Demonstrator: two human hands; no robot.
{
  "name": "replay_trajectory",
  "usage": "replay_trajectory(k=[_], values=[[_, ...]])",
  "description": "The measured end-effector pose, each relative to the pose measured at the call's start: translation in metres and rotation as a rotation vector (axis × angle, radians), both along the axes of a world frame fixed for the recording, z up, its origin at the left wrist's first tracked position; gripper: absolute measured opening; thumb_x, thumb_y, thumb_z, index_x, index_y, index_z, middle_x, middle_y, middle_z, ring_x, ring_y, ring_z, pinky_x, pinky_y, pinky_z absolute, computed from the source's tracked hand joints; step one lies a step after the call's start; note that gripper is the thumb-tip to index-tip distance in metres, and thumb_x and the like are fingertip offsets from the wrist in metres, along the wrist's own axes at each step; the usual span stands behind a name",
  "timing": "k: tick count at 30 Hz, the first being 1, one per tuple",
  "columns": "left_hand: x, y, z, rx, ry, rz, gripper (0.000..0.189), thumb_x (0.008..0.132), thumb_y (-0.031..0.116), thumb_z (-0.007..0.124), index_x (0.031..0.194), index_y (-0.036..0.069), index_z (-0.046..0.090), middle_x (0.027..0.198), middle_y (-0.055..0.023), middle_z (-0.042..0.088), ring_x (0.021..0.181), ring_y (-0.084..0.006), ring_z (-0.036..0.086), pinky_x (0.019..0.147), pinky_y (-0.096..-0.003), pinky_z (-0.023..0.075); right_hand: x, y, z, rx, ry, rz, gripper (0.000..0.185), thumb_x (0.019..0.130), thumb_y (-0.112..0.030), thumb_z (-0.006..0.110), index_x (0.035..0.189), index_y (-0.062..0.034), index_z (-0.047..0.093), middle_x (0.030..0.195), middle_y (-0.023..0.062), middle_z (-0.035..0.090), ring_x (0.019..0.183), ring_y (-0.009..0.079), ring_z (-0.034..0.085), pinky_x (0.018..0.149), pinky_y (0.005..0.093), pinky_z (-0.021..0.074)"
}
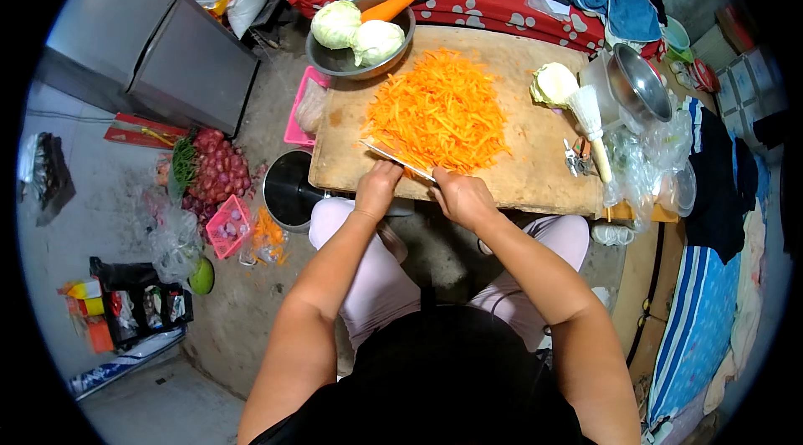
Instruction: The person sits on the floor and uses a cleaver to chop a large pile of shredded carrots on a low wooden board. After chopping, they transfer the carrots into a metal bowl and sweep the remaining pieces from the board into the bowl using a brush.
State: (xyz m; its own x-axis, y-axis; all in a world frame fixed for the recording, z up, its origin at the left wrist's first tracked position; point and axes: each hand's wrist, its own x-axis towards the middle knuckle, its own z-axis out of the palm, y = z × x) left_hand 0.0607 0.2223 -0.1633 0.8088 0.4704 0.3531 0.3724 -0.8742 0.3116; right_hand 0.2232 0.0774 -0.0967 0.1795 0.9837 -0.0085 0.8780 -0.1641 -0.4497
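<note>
A large heap of shredded carrot (442, 112) lies on the wooden board (546, 175). At its near edge, my right hand (463, 197) is closed on one end of a knife (401, 161), whose blade points up and to the left. My left hand (376, 189) is at the board's front edge, close beside the blade; whether its fingers hold carrot or touch the blade is hidden. Behind and left of the heap, a metal bowl (361, 73) contains a whole carrot (390, 6) and pale cabbages (378, 42). A cut cabbage piece (553, 84) rests right of the heap.
A whisk brush (590, 119), keys (578, 157), a steel bowl (641, 82) and plastic bags (646, 163) crowd the board's right end. On the floor at left stand a dark pot (288, 188), a pink basket (228, 228) and a net of red onions (216, 166).
</note>
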Motion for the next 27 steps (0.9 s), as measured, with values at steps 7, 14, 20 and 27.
replay_trajectory(k=[7,14,20,27], values=[[-0.001,-0.003,0.001,-0.003,0.011,-0.004,0.011,0.078,0.006,0.058,0.088,0.009,0.062,0.090,-0.0079,0.058,0.088,-0.0279,0.060,0.068,-0.0398,0.0525,-0.004,-0.006,0.002,0.019,0.030,-0.022,0.020,0.087,-0.018,0.056,0.095,0.0006,0.054,0.076,0.0217,0.066,0.072,0.0381,0.066,0.065,0.0467,0.0519],[-0.004,-0.003,-0.003,0.016,-0.032,0.030,0.012,0.077,0.006,0.058,0.088,0.009,0.062,0.089,-0.0067,0.057,0.087,-0.0277,0.059,0.067,-0.0400,0.0522,-0.005,-0.004,-0.008,-0.040,0.014,-0.014,0.022,0.087,-0.019,0.058,0.096,0.0001,0.053,0.076,0.0210,0.066,0.074,0.0383,0.066,0.066,0.0472,0.0518],[-0.006,-0.002,-0.004,0.003,-0.036,0.028,0.011,0.078,0.005,0.058,0.087,0.009,0.061,0.087,-0.0078,0.056,0.086,-0.0280,0.059,0.068,-0.0403,0.0517,-0.005,-0.003,-0.008,-0.058,0.026,-0.010,0.023,0.087,-0.020,0.060,0.098,-0.0010,0.051,0.076,0.0212,0.065,0.074,0.0402,0.064,0.066,0.0490,0.0504],[-0.009,-0.007,-0.005,0.004,-0.090,0.030,0.008,0.079,0.007,0.060,0.087,0.009,0.062,0.088,-0.0073,0.057,0.084,-0.0274,0.059,0.067,-0.0389,0.0514,-0.008,-0.005,-0.002,-0.051,0.070,-0.016,0.022,0.087,-0.020,0.059,0.097,-0.0006,0.052,0.076,0.0216,0.066,0.074,0.0398,0.065,0.067,0.0485,0.0515]])
